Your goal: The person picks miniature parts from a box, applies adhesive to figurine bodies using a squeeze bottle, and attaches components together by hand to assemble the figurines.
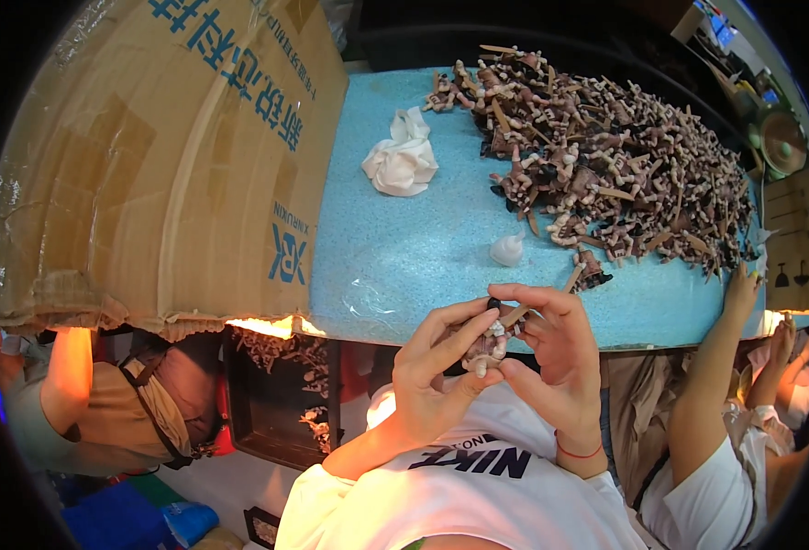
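Just off the near edge of the table, both my hands close on one small painted figurine [487,350] with a dark top and pale limbs. My left hand [430,371] pinches it between thumb and fingers from the left. From the right, my right hand [559,362] holds it, thumb low and fingers curled over the top; a thin tan piece sticks out there. Fingers cover part of the figurine. Beyond, a large heap of similar figurines [617,170] spreads over the blue tabletop [395,266]. A single figurine [590,272] lies apart at the heap's near side.
A big cardboard box [175,165] stands on the left. A crumpled white tissue [401,158] and a small translucent bulb-shaped piece [507,248] lie on the table. At right, a co-worker's hand [742,289] reaches the table edge. A dark crate [276,394] with figurines is below left.
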`<state>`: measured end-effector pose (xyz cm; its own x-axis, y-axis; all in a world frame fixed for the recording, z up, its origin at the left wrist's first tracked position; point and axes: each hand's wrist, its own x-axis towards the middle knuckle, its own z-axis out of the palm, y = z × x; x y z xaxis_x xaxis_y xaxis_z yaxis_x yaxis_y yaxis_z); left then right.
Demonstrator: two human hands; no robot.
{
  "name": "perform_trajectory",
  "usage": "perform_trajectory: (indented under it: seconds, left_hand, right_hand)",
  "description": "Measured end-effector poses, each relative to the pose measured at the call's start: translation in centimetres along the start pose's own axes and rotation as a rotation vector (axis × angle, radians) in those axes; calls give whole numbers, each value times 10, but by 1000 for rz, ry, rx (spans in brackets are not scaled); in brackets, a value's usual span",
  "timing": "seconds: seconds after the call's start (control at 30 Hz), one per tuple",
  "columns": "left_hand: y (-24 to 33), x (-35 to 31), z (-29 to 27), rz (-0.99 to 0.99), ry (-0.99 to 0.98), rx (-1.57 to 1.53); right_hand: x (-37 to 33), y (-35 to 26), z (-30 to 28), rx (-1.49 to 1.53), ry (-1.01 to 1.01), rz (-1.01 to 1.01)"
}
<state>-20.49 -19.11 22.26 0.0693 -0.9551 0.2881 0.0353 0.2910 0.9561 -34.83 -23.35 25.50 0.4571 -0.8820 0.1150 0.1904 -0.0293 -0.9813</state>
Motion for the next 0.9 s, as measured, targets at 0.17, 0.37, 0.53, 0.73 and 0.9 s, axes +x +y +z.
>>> perform_trajectory:
  seconds: [0.17, 0.37, 0.53, 0.73, 0.9]
  left_hand:
    - [3, 0, 1, 64, 0, 125]
    - [9, 2, 1, 83, -13, 243]
    - [13, 2, 3, 13, 19, 211]
    - [18, 4, 4, 70, 21, 330]
    - [23, 7, 7, 77, -1, 431]
  right_hand:
    - [4, 2, -2, 65, -19, 8]
    - [5, 14, -2, 117, -12, -65]
    - [6, 18, -2, 168, 10, -96]
    - [5, 20, -2, 199, -1, -129]
    - [5, 28, -5, 329, 5, -131]
